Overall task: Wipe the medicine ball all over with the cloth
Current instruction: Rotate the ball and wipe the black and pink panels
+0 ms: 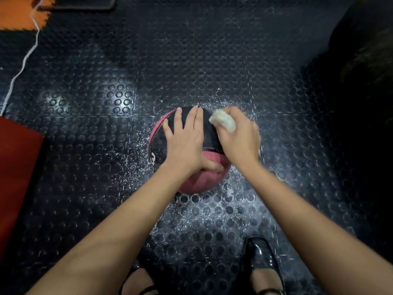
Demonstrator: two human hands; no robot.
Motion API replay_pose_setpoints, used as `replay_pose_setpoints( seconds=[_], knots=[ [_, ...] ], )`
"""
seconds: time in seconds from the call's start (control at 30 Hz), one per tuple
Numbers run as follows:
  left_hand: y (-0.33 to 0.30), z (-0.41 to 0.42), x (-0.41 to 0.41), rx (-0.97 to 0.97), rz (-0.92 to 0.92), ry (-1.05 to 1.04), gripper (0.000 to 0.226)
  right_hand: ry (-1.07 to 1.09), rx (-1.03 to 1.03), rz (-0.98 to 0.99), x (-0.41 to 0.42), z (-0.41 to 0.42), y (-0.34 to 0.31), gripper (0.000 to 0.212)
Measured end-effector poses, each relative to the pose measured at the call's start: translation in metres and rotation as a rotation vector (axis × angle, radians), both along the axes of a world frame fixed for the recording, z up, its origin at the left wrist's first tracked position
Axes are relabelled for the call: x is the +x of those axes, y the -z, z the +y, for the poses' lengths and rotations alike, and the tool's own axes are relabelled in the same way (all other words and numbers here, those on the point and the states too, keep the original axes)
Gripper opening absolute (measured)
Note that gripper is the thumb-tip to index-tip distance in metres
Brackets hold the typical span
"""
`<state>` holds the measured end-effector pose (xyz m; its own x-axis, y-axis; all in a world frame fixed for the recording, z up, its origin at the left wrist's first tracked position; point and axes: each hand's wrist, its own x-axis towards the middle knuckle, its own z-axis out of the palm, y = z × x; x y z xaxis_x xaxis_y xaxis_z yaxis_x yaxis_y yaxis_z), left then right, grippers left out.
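The medicine ball, black and pink with a white numeral on its left flank, is seen resting on the studded black rubber floor, just ahead of the person's feet. It is steadied by the left hand, which is laid flat over the crown with the fingers straight and slightly fanned and the thumb tucked down onto the pink panel nearest the body; this hold is judged to be there so that a round, heavy thing is not rolled away by sideways rubbing. The cloth, a small white wad, is gripped in the curled fingers of the right hand and is pressed against the upper right shoulder of the ball, touching the black panel just beside the left fingertips. That hand is blurred, so a wiping stroke is probably under way. Only the top and right side are being reached; the underside, where the ball meets the floor, and the patch covered by the steadying palm are likely to be left until the ball is turned. White specks and damp-looking streaks are scattered over the floor around the ball. A red mat lies well apart at the left edge, a white cord trails across the far left, an orange tile shows at the top corner, and a glossy black shoe stands near the lower right. Nothing is seen to block either hand.
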<state>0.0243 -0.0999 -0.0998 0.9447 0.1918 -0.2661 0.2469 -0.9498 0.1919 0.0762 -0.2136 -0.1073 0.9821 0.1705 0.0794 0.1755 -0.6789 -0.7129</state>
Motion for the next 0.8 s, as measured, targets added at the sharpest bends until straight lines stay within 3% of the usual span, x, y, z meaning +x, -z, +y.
replay_pose_setpoints(
  seconds=[0.17, 0.27, 0.33, 0.4, 0.5, 0.57, 0.63, 0.7, 0.73, 0.8],
  knots=[
    [0.000, 0.000, 0.001, -0.018, 0.005, -0.006, 0.149, -0.077, 0.020, 0.038, -0.050, -0.039, 0.006, 0.014],
    [-0.003, 0.004, 0.000, -0.058, 0.050, 0.017, 0.148, 0.045, 0.196, 0.146, -0.034, -0.051, 0.007, 0.011],
    [-0.007, 0.009, 0.000, -0.179, 0.009, -0.028, 0.130, 0.158, 0.175, 0.164, -0.009, -0.052, 0.011, 0.016],
    [-0.008, 0.016, 0.001, -0.322, -0.144, -0.156, 0.103, 0.210, 0.031, 0.210, 0.018, -0.052, 0.023, 0.027],
    [0.004, 0.041, 0.008, -0.409, -0.431, -0.366, 0.069, 0.173, -0.129, 0.301, 0.048, -0.048, 0.050, 0.031],
    [0.019, 0.066, 0.013, -0.439, -0.441, -0.514, 0.060, 0.107, -0.101, 0.412, 0.058, -0.040, 0.065, 0.033],
    [0.036, 0.089, 0.014, -0.468, -0.275, -0.666, 0.069, 0.061, 0.013, 0.529, 0.062, -0.028, 0.076, 0.035],
    [0.048, 0.097, 0.007, -0.560, -0.069, -0.801, 0.103, 0.033, 0.137, 0.639, 0.061, -0.018, 0.082, 0.037],
    [0.051, 0.097, 0.002, -0.669, -0.011, -0.854, 0.116, 0.032, 0.189, 0.696, 0.061, -0.014, 0.083, 0.036],
    [0.052, 0.092, -0.006, -0.952, 0.059, -0.890, 0.114, 0.061, 0.299, 0.801, 0.059, -0.010, 0.084, 0.035]
  ],
)
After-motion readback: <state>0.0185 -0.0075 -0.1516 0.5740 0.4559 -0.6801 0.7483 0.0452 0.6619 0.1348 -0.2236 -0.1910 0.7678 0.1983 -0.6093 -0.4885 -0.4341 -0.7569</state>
